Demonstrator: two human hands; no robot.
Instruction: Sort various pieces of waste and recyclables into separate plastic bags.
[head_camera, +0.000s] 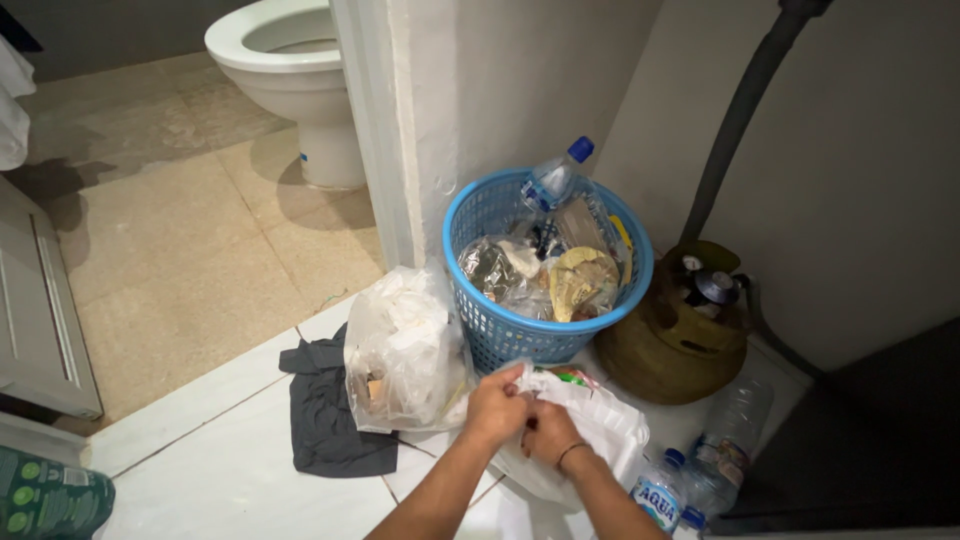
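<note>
White plastic is gripped by both hands: the left hand (495, 408) and right hand (549, 432) are closed on the top of one white bag (600, 430) on the floor tiles, at 6 o'clock from one blue basket (500, 335). One clear bag (405, 350) is seen at 9 o'clock, one dark cloth (325, 420) beyond it. Three bottles are counted: one (553, 178) in the basket, two (660, 492) (735, 430) at 4 o'clock. One gas cylinder (675, 345) is partly hidden. The toilet (290, 70) is cut off.
</note>
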